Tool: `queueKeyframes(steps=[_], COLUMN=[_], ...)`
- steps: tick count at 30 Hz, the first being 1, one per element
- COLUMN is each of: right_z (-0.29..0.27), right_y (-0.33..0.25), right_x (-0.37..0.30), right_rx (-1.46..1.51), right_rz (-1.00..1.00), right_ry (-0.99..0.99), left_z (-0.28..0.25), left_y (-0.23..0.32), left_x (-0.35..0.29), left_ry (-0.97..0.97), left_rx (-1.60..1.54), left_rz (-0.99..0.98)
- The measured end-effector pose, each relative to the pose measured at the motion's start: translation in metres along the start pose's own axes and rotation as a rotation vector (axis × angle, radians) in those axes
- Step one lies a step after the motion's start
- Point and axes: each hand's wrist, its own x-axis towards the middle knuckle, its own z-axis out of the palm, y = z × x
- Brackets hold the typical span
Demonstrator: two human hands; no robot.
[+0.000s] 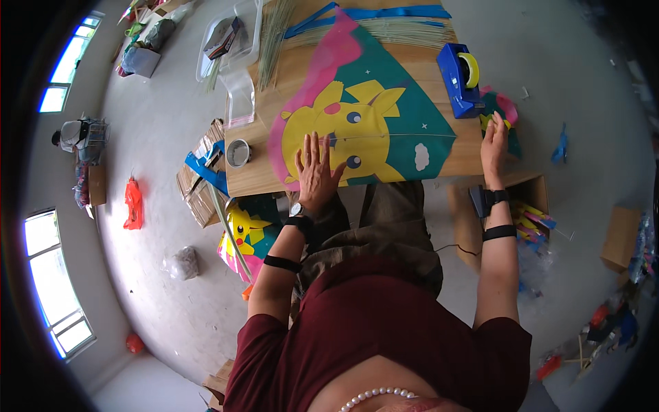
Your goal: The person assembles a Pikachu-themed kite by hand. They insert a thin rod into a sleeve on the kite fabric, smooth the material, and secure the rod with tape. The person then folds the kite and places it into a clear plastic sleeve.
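A kite sail (422, 110), printed with a yellow cartoon figure on teal and pink, lies spread on the wooden table (264, 175). A thin rod (412, 135) runs across it towards its right corner. My left hand (317, 175) rests flat on the yellow print, fingers spread and holding nothing. At the table's right edge, past the sail's corner, is my right hand (493, 154), its fingers stretched out. Just beyond those fingertips is another printed sail (506, 106), partly hidden; whether they touch it I cannot tell. Nearby stands a blue tape dispenser (458, 82) with yellow tape.
Thin sticks (274, 41) and blue strips (398, 12) lie along the table's far side. A metal tin (238, 153) stands at the left edge, near a clear plastic bin (250, 34). Below are another printed sail (247, 230) and an open cardboard box (467, 213).
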Motion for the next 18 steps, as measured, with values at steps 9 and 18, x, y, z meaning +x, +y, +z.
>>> queueKeyframes(steps=[9, 18], right_z=[0.0, -0.006], right_y=[0.015, -0.006], right_x=[0.068, 0.097], right_rx=[0.183, 0.12], right_rz=[0.14, 0.266], right_ry=[-0.298, -0.538], left_z=[-0.001, -0.019], left_y=[0.015, 0.007], left_x=[-0.01, -0.022], left_ry=[0.013, 0.024], left_rx=[-0.085, -0.1], left_rz=[-0.015, -0.077])
